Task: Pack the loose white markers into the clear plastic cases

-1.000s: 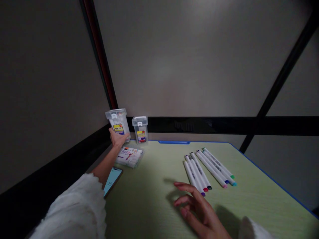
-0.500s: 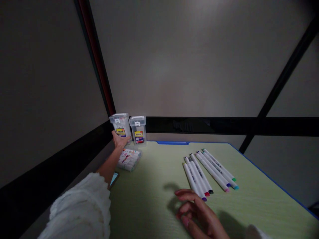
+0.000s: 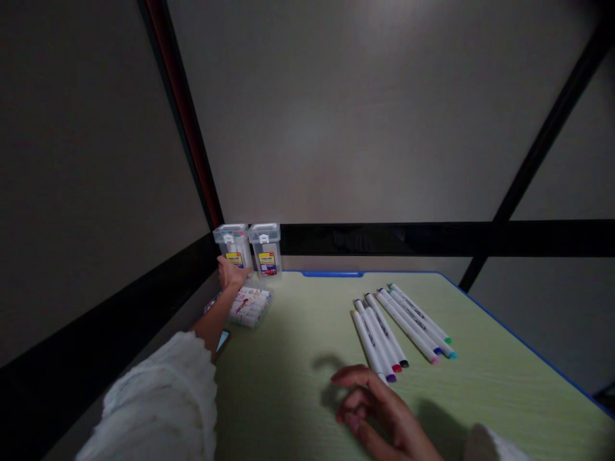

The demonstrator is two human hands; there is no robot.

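At the far left corner of the table, my left hand (image 3: 232, 274) is wrapped round the lower part of a clear lidded marker box (image 3: 235, 243) with pens inside. The box stands upright beside a second clear lidded box (image 3: 266, 251), which bears a yellow label. Just in front of them lies a flat clear case of markers (image 3: 250, 307), partly covered by my left forearm. My right hand (image 3: 377, 406) hovers over the near part of the table with fingers loosely curled and apart, holding nothing. Beyond its fingertips lie several white markers (image 3: 379, 336) with coloured ends.
A second cluster of white markers (image 3: 416, 323) lies to the right. A phone (image 3: 222, 341) is mostly hidden under my left forearm. The pale green table (image 3: 298, 333) has a blue edge and a blue strip (image 3: 332, 274) at the back, against a grey wall.
My left hand has lowered the tilted marker box and set it upright close to the other box. My right hand has barely moved. The forearm now covers more of the phone.
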